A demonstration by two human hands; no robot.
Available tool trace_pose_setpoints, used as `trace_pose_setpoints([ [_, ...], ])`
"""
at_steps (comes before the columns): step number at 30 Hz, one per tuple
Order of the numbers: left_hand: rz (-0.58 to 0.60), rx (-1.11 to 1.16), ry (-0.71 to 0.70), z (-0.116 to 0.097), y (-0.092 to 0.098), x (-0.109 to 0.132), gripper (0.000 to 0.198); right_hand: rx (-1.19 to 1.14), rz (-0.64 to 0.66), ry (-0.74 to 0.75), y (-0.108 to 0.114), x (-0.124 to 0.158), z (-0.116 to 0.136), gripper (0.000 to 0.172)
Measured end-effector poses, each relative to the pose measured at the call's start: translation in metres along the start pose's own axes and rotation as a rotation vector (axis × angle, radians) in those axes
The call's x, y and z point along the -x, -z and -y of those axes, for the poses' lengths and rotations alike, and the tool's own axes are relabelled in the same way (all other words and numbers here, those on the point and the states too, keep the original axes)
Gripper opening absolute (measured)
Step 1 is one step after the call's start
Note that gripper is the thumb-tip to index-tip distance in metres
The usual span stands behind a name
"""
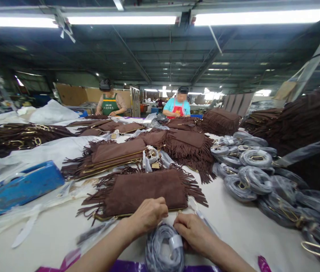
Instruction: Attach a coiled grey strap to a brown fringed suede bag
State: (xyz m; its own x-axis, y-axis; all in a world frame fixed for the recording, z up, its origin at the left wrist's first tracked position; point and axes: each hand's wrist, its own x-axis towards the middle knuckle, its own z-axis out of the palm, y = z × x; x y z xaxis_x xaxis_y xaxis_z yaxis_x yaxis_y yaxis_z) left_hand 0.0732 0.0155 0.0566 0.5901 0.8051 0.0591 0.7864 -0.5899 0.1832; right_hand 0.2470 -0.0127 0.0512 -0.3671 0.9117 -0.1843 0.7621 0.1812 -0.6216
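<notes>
2 hands at the near edge of a brown fringed bag (145, 192) on the bench (247, 226).
The left hand (148, 215) curls closed over the bag's zip edge. The right hand (194, 232), pinched tight just beside it, rests on a plastic-wrapped strap coil (162, 249). More wrapped straps (255, 158) lie to the right.

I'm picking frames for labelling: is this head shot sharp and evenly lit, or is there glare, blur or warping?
Head view: the ceiling lamps blow out to white; the roof beams bow from the wide lens; the fringed bag is fairly sharp; the left hand, right hand and wrapped strap coil look slightly soft; the plastic strip at lower left is smeared.
</notes>
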Motion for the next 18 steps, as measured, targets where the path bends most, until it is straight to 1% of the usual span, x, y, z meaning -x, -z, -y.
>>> trace_pose_setpoints([
  [3,-0.030,0.016,0.025,-0.004,0.002,-0.004,0.018,0.200,-0.178,0.045,0.000,0.004,0.008,0.023],
  [5,-0.059,0.030,0.060,-0.005,0.004,-0.005,0.019,0.214,-0.267,0.106,-0.003,0.003,0.011,0.024],
  [7,-0.106,0.037,0.101,-0.003,0.003,-0.004,0.016,0.123,-0.282,0.127,-0.009,0.000,0.010,0.025],
  [9,-0.158,0.014,0.132,0.002,-0.001,0.001,0.013,0.057,-0.284,0.095,-0.017,-0.003,0.006,0.026],
  [11,-0.192,-0.039,0.136,0.009,-0.007,0.006,0.022,-0.005,-0.296,0.064,-0.024,-0.006,0.001,0.026],
  [13,-0.190,-0.101,0.092,0.015,-0.013,0.010,0.024,-0.097,-0.316,0.071,-0.029,-0.007,-0.003,0.025],
  [16,-0.166,-0.173,0.000,0.022,-0.016,0.009,0.015,-0.207,-0.341,0.060,-0.031,-0.008,-0.007,0.025],
  [18,-0.139,-0.193,-0.025,0.024,-0.014,0.005,0.010,-0.236,-0.353,0.056,-0.030,-0.009,-0.007,0.026],
])
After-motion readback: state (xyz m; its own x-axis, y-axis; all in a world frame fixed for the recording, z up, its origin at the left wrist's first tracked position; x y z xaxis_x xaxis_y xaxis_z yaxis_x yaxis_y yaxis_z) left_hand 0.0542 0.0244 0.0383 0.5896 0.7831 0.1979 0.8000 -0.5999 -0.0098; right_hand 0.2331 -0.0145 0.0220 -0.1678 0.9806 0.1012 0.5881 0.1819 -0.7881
